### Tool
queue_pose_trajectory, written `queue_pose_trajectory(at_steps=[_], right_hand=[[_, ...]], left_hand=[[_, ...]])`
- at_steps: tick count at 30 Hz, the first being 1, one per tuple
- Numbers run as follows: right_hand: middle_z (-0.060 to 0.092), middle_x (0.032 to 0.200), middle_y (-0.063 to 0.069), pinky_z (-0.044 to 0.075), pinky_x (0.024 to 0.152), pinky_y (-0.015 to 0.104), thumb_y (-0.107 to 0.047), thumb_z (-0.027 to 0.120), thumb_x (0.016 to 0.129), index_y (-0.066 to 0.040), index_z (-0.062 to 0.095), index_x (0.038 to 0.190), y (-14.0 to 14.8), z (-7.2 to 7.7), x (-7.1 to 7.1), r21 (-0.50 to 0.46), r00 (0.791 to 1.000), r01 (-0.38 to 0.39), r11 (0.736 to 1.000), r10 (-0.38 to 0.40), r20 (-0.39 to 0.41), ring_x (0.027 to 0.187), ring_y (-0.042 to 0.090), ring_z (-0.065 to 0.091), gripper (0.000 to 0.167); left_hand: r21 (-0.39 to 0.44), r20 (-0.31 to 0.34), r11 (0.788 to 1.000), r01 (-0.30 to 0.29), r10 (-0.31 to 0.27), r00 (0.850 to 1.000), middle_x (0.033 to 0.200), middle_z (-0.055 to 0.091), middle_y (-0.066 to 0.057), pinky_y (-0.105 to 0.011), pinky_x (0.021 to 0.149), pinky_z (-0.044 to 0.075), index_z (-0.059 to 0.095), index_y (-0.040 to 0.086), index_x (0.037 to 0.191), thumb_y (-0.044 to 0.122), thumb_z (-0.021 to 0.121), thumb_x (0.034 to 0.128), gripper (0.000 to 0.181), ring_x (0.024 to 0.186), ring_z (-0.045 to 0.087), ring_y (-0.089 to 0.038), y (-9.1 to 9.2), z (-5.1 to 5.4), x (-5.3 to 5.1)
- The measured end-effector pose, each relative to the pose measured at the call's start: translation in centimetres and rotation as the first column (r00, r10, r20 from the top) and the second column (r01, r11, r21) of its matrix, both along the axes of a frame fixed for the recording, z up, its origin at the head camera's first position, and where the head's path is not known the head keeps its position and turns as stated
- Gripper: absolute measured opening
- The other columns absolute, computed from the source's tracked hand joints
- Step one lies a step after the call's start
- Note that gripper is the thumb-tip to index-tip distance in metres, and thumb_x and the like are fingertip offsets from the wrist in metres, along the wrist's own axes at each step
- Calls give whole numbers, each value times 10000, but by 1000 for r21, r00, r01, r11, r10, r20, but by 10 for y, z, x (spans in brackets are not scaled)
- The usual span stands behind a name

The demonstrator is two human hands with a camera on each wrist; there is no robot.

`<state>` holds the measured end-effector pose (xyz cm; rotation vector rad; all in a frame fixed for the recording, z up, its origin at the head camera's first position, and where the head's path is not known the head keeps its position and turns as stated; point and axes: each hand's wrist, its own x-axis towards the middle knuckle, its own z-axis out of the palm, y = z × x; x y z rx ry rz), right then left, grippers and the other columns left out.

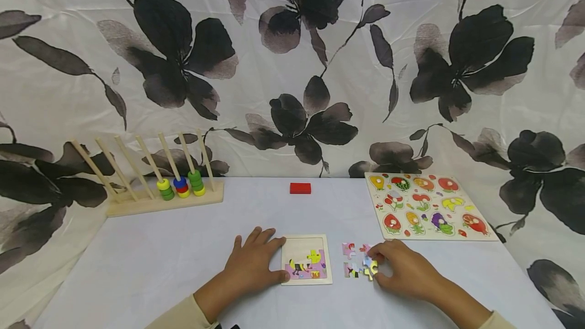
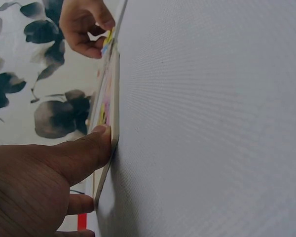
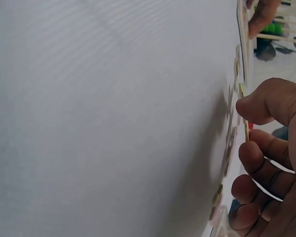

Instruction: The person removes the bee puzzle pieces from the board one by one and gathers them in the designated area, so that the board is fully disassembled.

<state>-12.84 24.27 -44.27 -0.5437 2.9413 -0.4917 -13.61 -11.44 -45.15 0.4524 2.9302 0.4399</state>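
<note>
Puzzle piece (image 1: 372,266) in right hand (image 1: 408,271)

Even light fills the head view; wrist views (dimmer) show soft shadows on the tabletop (image 3: 113,123).

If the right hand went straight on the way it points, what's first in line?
Probably the loose puzzle pieces just left of the right hand in the head view; its height is unclear, so it might pass over them.
</note>
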Motion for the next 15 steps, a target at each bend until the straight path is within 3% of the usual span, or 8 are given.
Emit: queue_pose_trajectory(at_steps=[15], right_hand=[[513,898,-170,479,741,293,-231,859,781,-274,700,1072,9,-3,4,-9,997,22,1000,-21,72,853,44,474,334]], left_hand=[[-10,0,1000,-5,5,1000,1527,491,-110,-791,1075,202,614,200,1427,567,844,757,797,1455,345,-427,1,0,0]])
